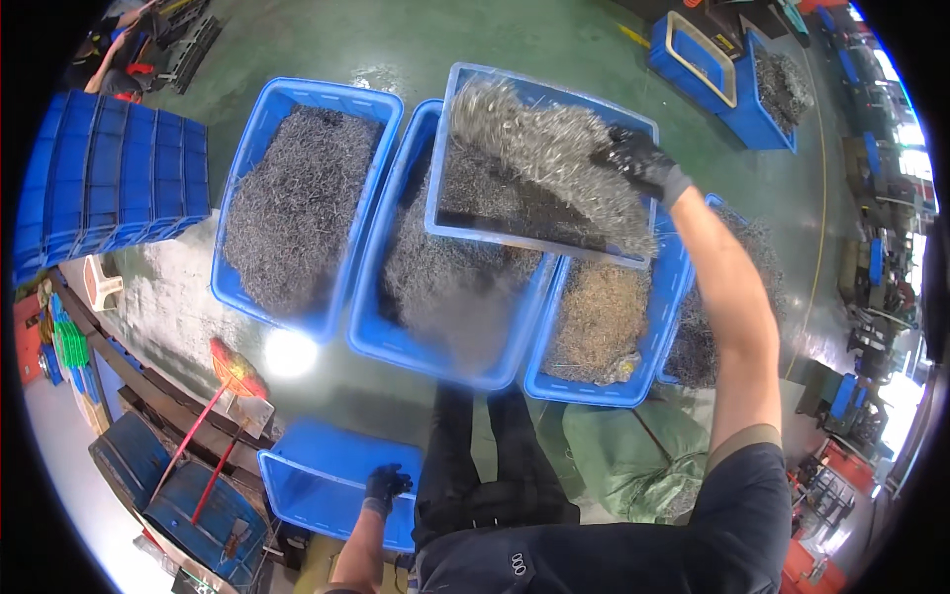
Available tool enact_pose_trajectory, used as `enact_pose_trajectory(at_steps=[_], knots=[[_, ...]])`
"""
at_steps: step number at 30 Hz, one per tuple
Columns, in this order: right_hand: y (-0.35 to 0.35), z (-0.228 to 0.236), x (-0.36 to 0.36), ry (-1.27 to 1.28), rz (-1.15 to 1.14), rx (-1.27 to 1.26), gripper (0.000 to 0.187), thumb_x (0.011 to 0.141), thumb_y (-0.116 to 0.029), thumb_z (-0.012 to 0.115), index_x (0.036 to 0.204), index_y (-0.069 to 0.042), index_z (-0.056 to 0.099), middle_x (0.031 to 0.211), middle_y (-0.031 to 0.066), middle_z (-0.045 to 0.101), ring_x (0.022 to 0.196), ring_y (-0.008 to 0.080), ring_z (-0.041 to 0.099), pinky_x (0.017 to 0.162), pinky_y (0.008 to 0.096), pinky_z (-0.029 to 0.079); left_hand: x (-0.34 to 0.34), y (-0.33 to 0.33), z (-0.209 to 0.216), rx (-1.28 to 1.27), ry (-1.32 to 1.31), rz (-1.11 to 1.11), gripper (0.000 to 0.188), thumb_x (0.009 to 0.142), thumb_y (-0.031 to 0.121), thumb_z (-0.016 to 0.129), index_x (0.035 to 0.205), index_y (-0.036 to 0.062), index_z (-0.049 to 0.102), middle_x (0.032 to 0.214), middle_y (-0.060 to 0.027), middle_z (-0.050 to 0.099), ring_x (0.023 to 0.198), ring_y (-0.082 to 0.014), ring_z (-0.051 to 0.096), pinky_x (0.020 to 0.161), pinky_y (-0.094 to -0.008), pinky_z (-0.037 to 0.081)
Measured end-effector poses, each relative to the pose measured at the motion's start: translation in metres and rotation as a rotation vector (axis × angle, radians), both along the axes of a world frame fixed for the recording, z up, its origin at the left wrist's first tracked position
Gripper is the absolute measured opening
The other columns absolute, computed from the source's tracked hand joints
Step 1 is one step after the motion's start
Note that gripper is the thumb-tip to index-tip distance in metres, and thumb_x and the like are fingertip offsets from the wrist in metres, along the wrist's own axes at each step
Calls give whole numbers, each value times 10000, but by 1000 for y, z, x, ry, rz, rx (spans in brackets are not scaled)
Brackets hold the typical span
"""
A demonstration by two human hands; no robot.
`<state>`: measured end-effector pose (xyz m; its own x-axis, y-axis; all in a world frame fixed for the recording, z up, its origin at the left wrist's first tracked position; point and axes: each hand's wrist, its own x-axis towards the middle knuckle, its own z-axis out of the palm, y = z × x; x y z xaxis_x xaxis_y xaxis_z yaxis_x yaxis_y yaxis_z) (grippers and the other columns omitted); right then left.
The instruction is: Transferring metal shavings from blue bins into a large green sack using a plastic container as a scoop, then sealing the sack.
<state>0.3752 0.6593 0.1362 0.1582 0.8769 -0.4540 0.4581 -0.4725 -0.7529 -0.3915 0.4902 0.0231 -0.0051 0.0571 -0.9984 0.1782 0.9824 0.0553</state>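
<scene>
My right hand [638,161], in a black glove, reaches over a blue-rimmed crate [539,241] lying across the bins. It is against a heap of shiny small metal pieces [539,134] smeared by motion; its fingers are blurred and partly hidden. Beneath the crate, a blue bin [435,358] contains dark metal bits [426,282], with a greyish blur over its near part. To its right, another blue bin [584,391] has brownish bits [601,322]. My left hand [386,485], also gloved in black, hangs low at the rim of a blue crate [307,500], fingers apart, holding nothing visible.
A full blue bin [226,272] stands left, near stacked blue crates [139,168]. Lower left are a red-handled broom [237,371] and dark blue drums [208,520]. A pale green sack [633,460] lies at lower right. More bins [757,129] stand far right.
</scene>
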Motion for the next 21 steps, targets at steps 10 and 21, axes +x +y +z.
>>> enact_pose_trajectory(at_steps=[10, 21], knots=[[-6, -31, 62, -739, -159, -46, 419, 821, -375, 580, 1120, -84, 615, 1112, 143, 625, 1035, 298, 584, 901, 355, 447, 15, -4, -11, 13, -40, -49, 263, 880, 188, 537, 1046, -16, 551, 765, -177, 623, 622, -282, 637, 572, -382, 558], [-9, -163, -16, -605, -20, -336, 857, 796, -480, 603, 1435, -73, 203, 1423, 234, 304, 1299, 350, 339, 1072, 388, 299, -23, -14, 18, 4, 159, -15, 273, 877, 215, 548, 1023, -14, 569, 728, -166, 633, 606, -275, 638, 545, -366, 555]])
